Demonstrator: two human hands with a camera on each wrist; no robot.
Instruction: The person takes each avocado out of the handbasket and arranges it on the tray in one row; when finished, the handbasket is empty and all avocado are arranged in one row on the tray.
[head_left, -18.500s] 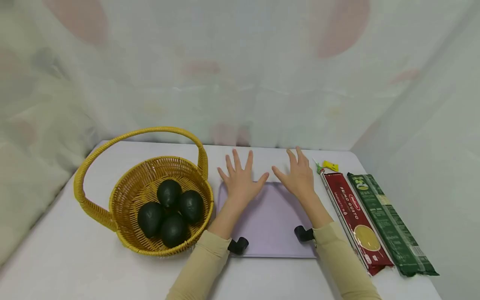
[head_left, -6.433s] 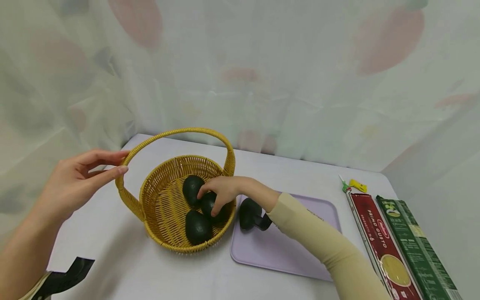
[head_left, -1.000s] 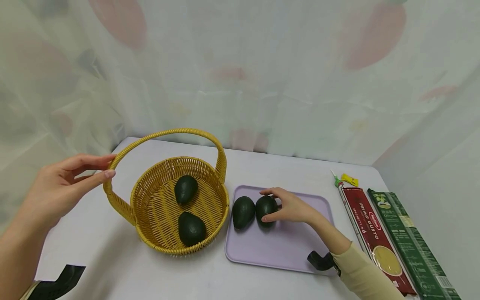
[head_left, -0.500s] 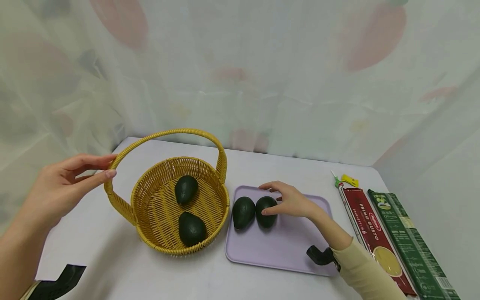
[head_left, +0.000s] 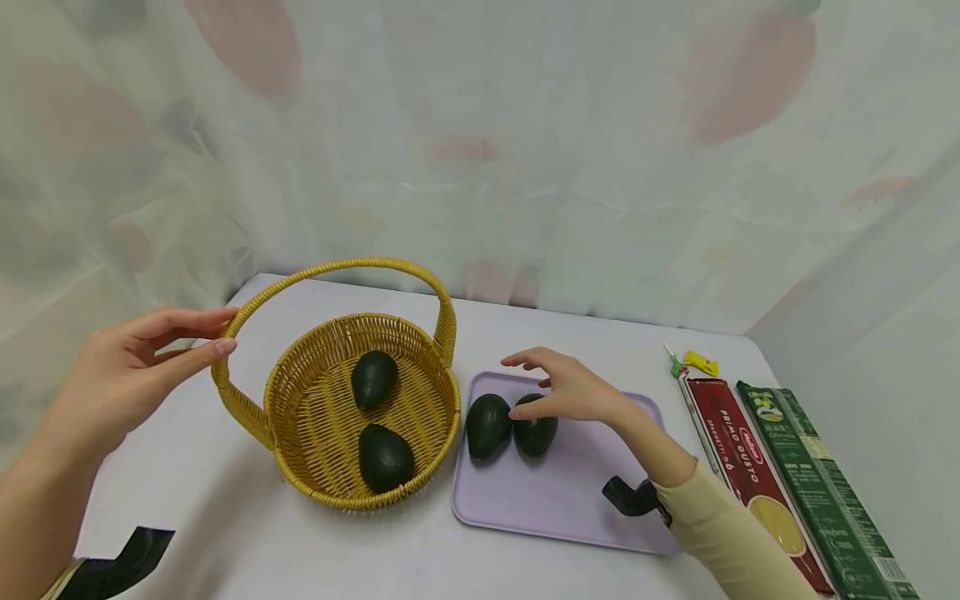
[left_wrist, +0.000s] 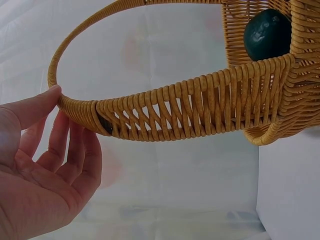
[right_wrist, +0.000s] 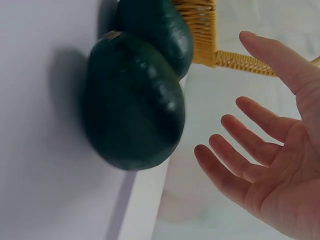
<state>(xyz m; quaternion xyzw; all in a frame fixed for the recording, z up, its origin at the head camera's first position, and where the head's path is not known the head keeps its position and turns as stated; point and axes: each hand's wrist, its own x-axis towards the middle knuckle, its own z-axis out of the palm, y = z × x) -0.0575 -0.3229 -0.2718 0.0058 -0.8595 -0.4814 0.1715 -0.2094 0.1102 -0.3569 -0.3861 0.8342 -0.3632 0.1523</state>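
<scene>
A yellow wicker basket (head_left: 442, 400) holds two dark green avocados (head_left: 373, 377) (head_left: 385, 457). My left hand (head_left: 142, 375) lightly pinches the basket's handle (head_left: 228, 329) between thumb and fingertips. In the left wrist view the thumb lies on the handle (left_wrist: 175, 110) and the fingers sit behind it. To the right, two more avocados (head_left: 487, 425) (head_left: 536, 433) lie side by side on a lilac tray (head_left: 555, 500). My right hand (head_left: 570, 387) hovers just above the right one, fingers spread, holding nothing. The right wrist view shows that avocado (right_wrist: 130, 105) apart from the open hand (right_wrist: 270, 165).
A red spaghetti pack (head_left: 738, 467) and a green one (head_left: 817, 492) lie along the table's right edge, with a small yellow item (head_left: 701, 362) behind them. A pale patterned curtain closes in the table at the back and sides.
My right hand has let go of the right avocado on the tray and lifted a little up and left, fingers opening. The left hand and basket have stayed put.
</scene>
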